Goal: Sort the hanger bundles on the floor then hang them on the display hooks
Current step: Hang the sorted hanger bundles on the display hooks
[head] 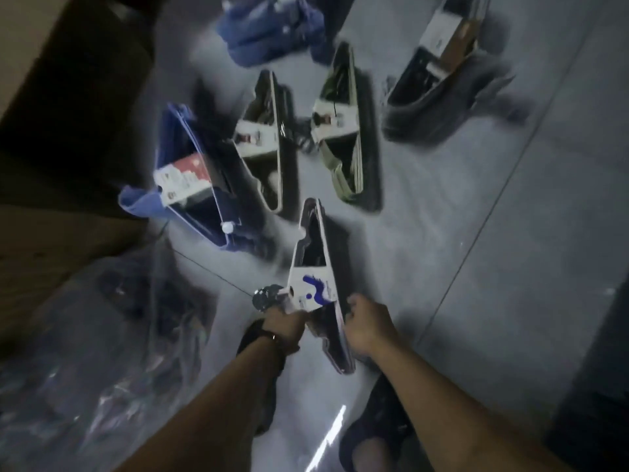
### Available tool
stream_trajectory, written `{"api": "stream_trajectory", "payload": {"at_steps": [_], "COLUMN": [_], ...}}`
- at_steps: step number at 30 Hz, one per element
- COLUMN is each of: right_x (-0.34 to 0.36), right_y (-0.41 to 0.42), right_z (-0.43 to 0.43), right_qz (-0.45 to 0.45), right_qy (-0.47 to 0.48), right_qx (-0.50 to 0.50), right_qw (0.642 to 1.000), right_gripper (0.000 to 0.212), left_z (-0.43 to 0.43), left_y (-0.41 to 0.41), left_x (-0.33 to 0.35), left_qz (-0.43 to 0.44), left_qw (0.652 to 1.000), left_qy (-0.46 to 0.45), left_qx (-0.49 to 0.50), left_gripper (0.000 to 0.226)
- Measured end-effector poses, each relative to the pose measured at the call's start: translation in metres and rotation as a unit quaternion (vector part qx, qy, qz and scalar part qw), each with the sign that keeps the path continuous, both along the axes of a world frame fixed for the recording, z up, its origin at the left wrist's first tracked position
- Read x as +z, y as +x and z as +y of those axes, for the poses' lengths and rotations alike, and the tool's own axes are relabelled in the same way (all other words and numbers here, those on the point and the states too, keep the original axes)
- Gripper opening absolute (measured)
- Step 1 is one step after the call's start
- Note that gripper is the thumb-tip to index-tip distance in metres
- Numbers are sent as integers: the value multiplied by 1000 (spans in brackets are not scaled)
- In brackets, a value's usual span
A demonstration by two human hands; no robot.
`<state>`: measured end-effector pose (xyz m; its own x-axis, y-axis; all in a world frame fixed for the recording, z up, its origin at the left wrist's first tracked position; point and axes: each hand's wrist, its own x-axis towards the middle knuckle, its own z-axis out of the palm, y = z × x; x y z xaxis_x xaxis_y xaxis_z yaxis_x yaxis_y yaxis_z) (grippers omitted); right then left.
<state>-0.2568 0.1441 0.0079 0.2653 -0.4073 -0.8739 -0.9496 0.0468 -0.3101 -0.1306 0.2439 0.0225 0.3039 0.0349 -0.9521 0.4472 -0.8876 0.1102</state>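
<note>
Both forearms reach down; our left hand [284,323] and right hand [366,327] are closed on the white hanger bundle [315,267], left fingers wrapped near its hook end, right fingers curled over the long edge, probably to carry it level. Beyond, on the grey floor [459,233], lie a blue bundle [190,178], two olive bundles [265,141] and a dark bundle [432,83], apparently grouped by colour.

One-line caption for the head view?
Both hands, left and right, hold a white hanger bundle above other bundles on the floor.
</note>
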Motion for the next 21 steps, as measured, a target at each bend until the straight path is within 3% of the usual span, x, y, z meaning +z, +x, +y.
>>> {"api": "stream_trajectory", "payload": {"at_steps": [4,9,18,21], "right_x": [-68,-104,-75,-59], "right_y": [11,10,10,7], "right_z": [16,45,55,53], "right_qz": [3,2,-23,-35], "right_qy": [-30,-64,-131,-141], "right_qx": [-23,-76,-191,-219], "right_qw": [999,995,972,965], "right_gripper": [29,21,22,20], "left_z": [3,4,4,7], "left_y": [-16,-32,-40,-37], "left_x": [-70,-110,-76,-62], "left_qz": [17,-1,-9,11], "left_qw": [991,978,955,960], "left_qy": [-3,-57,-96,-117], "left_qx": [131,201,282,254], "left_gripper": [19,50,43,40]}}
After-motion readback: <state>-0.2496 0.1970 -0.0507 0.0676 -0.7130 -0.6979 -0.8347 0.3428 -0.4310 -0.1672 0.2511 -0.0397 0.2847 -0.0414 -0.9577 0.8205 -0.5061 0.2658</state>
